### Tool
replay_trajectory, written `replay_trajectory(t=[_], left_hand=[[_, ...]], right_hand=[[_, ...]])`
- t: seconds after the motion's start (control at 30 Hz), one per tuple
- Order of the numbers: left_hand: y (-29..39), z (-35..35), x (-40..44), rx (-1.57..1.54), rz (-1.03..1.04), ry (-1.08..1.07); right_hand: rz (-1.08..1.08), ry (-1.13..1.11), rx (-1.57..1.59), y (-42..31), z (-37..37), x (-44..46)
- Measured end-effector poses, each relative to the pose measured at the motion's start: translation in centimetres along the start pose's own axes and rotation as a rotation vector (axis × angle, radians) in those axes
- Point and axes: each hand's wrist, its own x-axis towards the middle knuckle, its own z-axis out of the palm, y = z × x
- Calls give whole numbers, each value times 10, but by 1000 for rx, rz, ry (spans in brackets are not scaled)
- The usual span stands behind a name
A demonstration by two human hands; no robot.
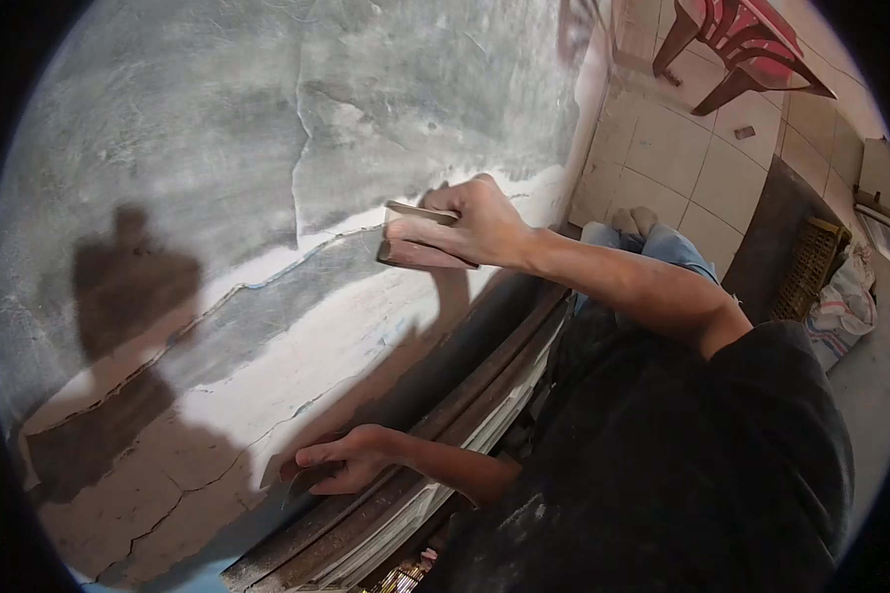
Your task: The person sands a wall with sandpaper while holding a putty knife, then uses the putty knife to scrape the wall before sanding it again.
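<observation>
My right hand point(475, 225) grips a flat, thin-edged scraper point(398, 211), its fingers stretched over the plate. It presses at the wall point(218, 109), right on a crack point(257, 284) that runs along a white patched band. Lower down, my left hand point(351, 460) is closed around a second flat scraper point(270, 472), partly in shadow and close to the wall. Below the band, another thin crack point(183, 489) branches through the pinkish wall surface.
Brown boards point(445, 425) with pale layered edges run along the wall's foot beside my body. A red plastic chair point(737, 44) stands on the tiled floor point(653, 158). A yellow basket point(809, 267) and a white sack point(845, 306) lie at the right. Shadows cover part of the wall.
</observation>
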Motion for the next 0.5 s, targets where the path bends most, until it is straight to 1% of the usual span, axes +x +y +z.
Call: replay_trajectory(t=[0.1,0.13,0.23,0.27,0.3,0.37,0.4,0.5], left_hand=[[-9,1,1,-75,5,13],[-3,2,-1,-68,4,22],[10,7,-6,-83,14,44],[6,8,-5,-103,26,46],[2,6,-4,-118,41,41],[1,1,-3,-137,-18,-9],[1,1,-3,-154,-48,-32],[9,5,-5,-186,-33,-4]], right_hand=[[-13,20,-19,14,4,-3],[-79,42,-70,21,2,-3],[-1,15,20,16,5,-3],[-42,59,33,11,9,0],[-10,27,43,0,8,2],[53,-37,61,-19,3,5],[7,6,20,-14,4,4],[-59,74,-2,22,3,-6]])
